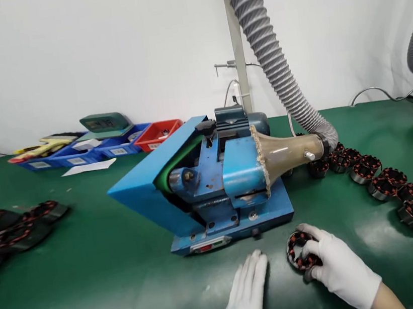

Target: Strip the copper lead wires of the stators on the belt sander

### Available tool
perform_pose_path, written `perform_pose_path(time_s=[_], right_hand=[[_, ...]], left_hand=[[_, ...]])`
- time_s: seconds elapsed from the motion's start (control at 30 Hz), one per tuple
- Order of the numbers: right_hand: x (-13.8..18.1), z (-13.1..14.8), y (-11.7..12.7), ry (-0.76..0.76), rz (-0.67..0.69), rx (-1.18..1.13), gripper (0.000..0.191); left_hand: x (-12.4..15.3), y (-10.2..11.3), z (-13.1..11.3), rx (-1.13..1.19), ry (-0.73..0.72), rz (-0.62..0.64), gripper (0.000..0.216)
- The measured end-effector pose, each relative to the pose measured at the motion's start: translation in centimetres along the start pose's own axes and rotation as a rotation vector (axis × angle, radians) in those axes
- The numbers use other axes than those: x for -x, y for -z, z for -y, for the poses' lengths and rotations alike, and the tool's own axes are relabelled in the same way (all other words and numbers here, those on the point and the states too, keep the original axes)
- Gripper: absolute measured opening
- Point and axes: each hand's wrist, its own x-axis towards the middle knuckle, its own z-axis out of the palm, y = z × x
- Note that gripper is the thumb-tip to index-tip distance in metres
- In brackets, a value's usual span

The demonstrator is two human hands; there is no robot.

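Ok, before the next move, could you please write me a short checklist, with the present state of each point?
1. Grip on the wound ring: ok, the right hand holds it by its right side.
2. Left hand free: ok, it is open and holds nothing visible.
3. Hands apart from the blue machine: ok, both are in front of it.
4. Green belt stopped: cannot tell from one still picture.
5. Grey hose joined to the funnel: ok.
6. Whole ring visible for inspection: not ok, the right hand covers part.

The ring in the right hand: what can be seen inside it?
Inside the ring, black and orange-red parts line the opening. The right hand covers its palm side; that part cannot be seen.
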Motion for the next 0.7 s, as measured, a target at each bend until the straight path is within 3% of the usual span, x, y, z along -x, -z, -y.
perform_pose_path(time_s=[0.13,0.2,0.3,0.4,0.5,0.6,0.7], right_hand=[[1.6,0.9,-1.1,0.075,0.169,-0.49,0.047],[1.4,1.6,-1.5,0.047,0.205,-0.495,0.041],[0.9,2.6,-1.7,0.0,0.188,-0.307,0.019],[0.7,2.9,-1.5,-0.072,0.106,-0.255,0.031],[0.9,2.2,-0.7,-0.197,-0.115,-0.445,0.036],[1.1,0.8,-0.3,-0.3,-0.307,-0.767,0.041],[1.1,-0.2,-1.0,-0.309,-0.187,-0.973,0.036]], left_hand=[[-1.2,1.2,0.2,0.329,0.082,0.171,0.085],[-1.3,1.0,0.3,0.379,0.053,0.151,0.089],[-1.0,-0.1,-0.1,0.358,-0.033,-0.052,0.072],[-0.7,-1.3,-1.4,0.287,-0.015,-0.292,0.05],[-0.4,-1.6,-2.4,0.214,0.077,-0.397,0.059],[-0.4,-0.2,-2.1,0.273,0.106,-0.179,0.076],[-1.3,1.8,-1.3,0.399,0.079,0.081,0.078]])
